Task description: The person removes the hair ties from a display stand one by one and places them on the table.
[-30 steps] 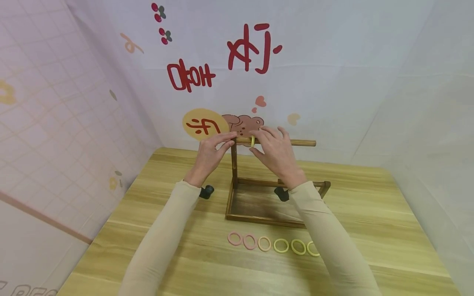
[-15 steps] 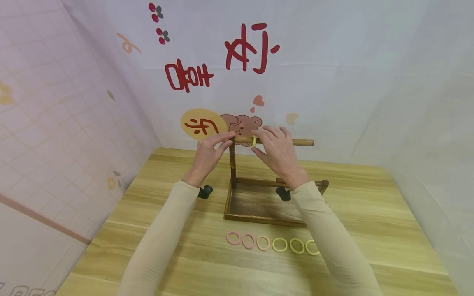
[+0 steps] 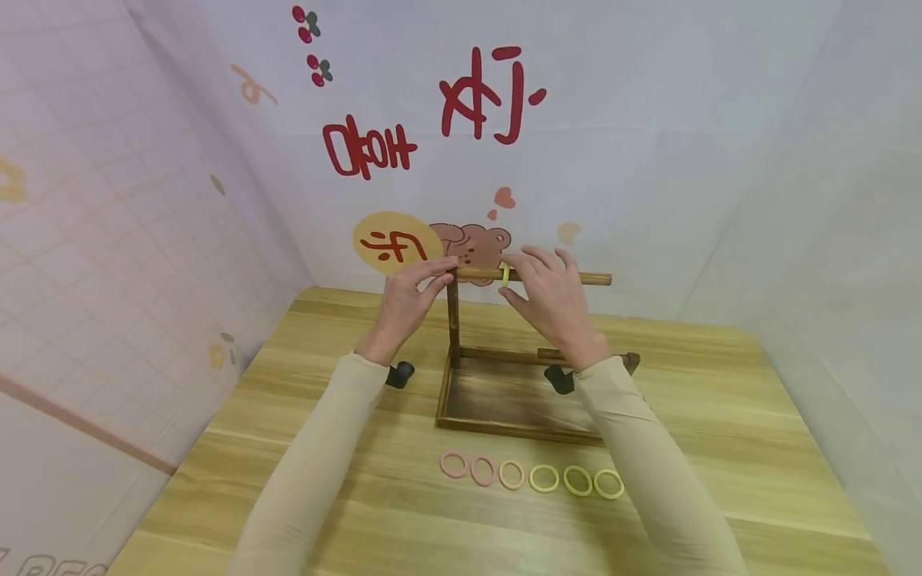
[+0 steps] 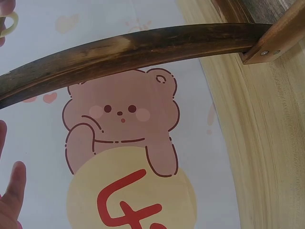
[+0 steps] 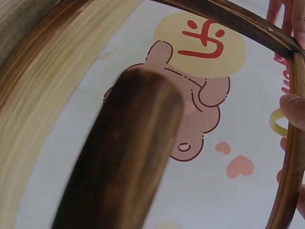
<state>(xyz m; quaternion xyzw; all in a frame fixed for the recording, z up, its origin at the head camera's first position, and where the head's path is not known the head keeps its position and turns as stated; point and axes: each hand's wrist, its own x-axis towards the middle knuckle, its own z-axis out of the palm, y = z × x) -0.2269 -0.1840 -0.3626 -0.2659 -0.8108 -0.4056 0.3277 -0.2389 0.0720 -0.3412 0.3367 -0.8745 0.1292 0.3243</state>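
A dark wooden stand has an upright post with a rod running rightward from its top; the rod's right end is free. My left hand holds the stand's top left corner between thumb and fingers. With thumb and index finger, my right hand pinches a yellow ring that sits around the rod, a short way right of the post. In the right wrist view the ring shows partly beside the thumb. Only some left fingertips appear at the edge of the left wrist view.
On the table in front of the stand's base lies a row of rings: pink ones, an orange one and yellow ones. A printed cloth wall stands close behind the rod. A blurred wooden bar fills the right wrist view's foreground.
My right hand has slid the yellow ring a little to the right along the rod, away from the post. The left hand stays at the corner.
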